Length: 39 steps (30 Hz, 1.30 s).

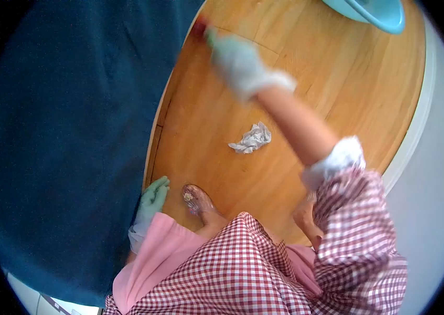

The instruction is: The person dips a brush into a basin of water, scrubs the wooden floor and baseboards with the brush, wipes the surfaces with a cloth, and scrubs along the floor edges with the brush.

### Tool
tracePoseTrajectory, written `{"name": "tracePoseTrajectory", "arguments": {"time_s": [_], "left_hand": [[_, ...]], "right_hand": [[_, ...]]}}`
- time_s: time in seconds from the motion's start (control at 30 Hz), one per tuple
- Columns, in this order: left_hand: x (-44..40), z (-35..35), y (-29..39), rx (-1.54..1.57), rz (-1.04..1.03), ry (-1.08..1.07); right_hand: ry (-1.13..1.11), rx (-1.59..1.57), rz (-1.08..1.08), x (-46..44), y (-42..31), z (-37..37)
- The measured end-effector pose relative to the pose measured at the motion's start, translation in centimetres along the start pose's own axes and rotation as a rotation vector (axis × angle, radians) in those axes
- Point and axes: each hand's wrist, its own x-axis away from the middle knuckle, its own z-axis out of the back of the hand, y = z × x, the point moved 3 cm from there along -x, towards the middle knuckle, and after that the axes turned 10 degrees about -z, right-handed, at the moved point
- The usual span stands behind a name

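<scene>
My right hand [237,60], in a pale glove and smeared by motion, reaches far forward over the wooden floor [306,63]. At its fingertips is a small dark red object [200,26], too blurred to name, close to the edge of the blue cover. My left hand [154,195], in a light green glove, is low beside the blue cover [80,142], its fingers stretched out and nothing seen in them. On the floor between the hands lies a crumpled white sheet [253,138], perhaps paper or thin plastic, touched by neither.
A light blue basin [374,13] stands at the top right, cut off by the frame. The white skirting [416,121] and wall bound the floor on the right. My foot in a clear shoe [198,199] is beside my left hand. A checked apron [243,262] covers my lap.
</scene>
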Motion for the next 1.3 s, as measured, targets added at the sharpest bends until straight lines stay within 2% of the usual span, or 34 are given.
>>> {"name": "tracePoseTrajectory", "arguments": {"time_s": [0.07,0.13,0.2,0.27,0.33,0.37,0.4,0.43,0.47,0.5,0.53,0.57,0.6,0.63,0.67,0.7,0.77,0.8,0.83,0.87,0.93,0.97,1.0,1.07,1.1,1.13,1.2,1.23,1.3], "left_hand": [[-0.3,0.0,-0.5,0.034,0.019,0.007],[-1.3,-0.1,-0.7,0.037,0.003,0.015],[-1.7,-0.4,-0.8,0.03,-0.006,0.023],[-0.1,0.2,-0.4,-0.004,-0.003,0.024],[-0.6,1.1,-2.5,-0.012,-0.02,0.021],[-0.2,1.5,-4.3,-0.013,-0.013,0.019],[-1.5,1.6,-6.1,-0.08,-0.023,0.051],[-2.6,1.5,-7.4,-0.081,-0.015,0.095],[-3.9,0.9,-7.9,-0.084,0.011,0.136],[-4.3,0.8,-7.8,-0.092,0.035,0.171],[-4.6,0.9,-7.6,-0.174,0.035,0.159],[-4.5,0.7,-7.5,-0.125,-0.018,0.168],[-3.5,0.3,-7.0,-0.083,-0.057,0.171],[-2.2,0.3,-6.4,-0.051,-0.094,0.164],[-3.9,-0.5,-2.4,-0.145,-0.039,0.152],[-3.5,-1.1,-3.2,-0.159,-0.026,0.163],[-3.2,-2.3,-8.6,-0.161,0.0,0.209],[-3.5,-3.0,-9.5,-0.196,0.04,0.208],[-3.8,-3.5,-9.5,-0.233,0.086,0.202],[-4.1,-3.8,-9.5,-0.271,0.132,0.198],[-2.9,-0.5,-10.1,-0.221,0.046,0.191],[-2.4,-1.1,-10.7,-0.201,0.022,0.189],[-1.1,-1.1,-11.4,-0.399,0.054,0.163],[-0.3,-0.5,-11.6,-0.789,0.07,0.127],[-0.6,-1.0,-13.6,-0.765,0.077,0.122],[-1.0,-1.3,-16.7,-0.74,0.089,0.116],[-2.1,-1.9,-20.2,-0.765,0.15,0.035],[-2.4,-1.6,-20.3,-0.811,0.145,0.034],[-1.9,-2.4,-21.3,-0.878,0.163,0.032]], "right_hand": [[-0.035,-0.25,-0.012,8.4,-5.7,-4.5],[-0.072,-0.297,0.025,10.3,-7.0,-6.3],[0.221,-0.126,0.238,7.7,-3.9,-5.0],[0.086,-0.234,-0.072,2.8,-0.2,4.7],[0.055,-0.278,-0.256,0.8,-0.1,4.8],[0.279,-0.08,-0.12,2.6,-1.9,1.8],[0.309,-0.032,0.03,6.5,-4.9,-1.1],[0.167,-0.134,0.097,9.9,-8.0,-5.2],[-0.217,-0.422,0.001,12.3,-10.3,-9.3],[-0.402,-0.553,-0.066,14.2,-12.0,-10.4],[-0.334,-0.5,0.004,14.4,-11.7,-10.7],[-0.151,-0.369,0.13,13.1,-9.9,-10.8],[-0.005,-0.26,0.174,11.4,-7.6,-7.5],[-0.104,-0.288,-0.008,7.5,-5.5,-1.7],[-0.192,-0.304,-0.195,3.8,-3.5,4.3],[-0.139,-0.285,-0.139,5.8,-3.4,2.7],[-0.038,-0.226,-0.002,10.9,-6.8,-8.2],[-0.482,-0.6,-0.296,13.3,-9.4,-14.1],[-0.542,-0.833,-0.179,17.3,-11.1,-17.6],[-0.442,-0.687,-0.193,17.4,-10.1,-18.3],[-0.08,-0.446,-0.054,15.0,-8.9,-14.9],[0.019,-0.383,-0.008,13.3,-6.9,-12.6],[0.122,-0.316,0.03,11.7,-4.9,-10.2],[0.071,-0.212,-0.096,10.0,-4.5,-8.5],[0.07,-0.146,-0.15,9.6,-4.2,-7.8],[0.029,-0.135,-0.043,12.1,-7.5,-11.4],[-0.604,-0.576,-0.251,17.7,-12.5,-13.5],[-0.589,-0.382,-0.165,18.1,-13.7,-21.7],[-0.381,-0.347,-0.051,14.1,-8.9,-16.6]]}}
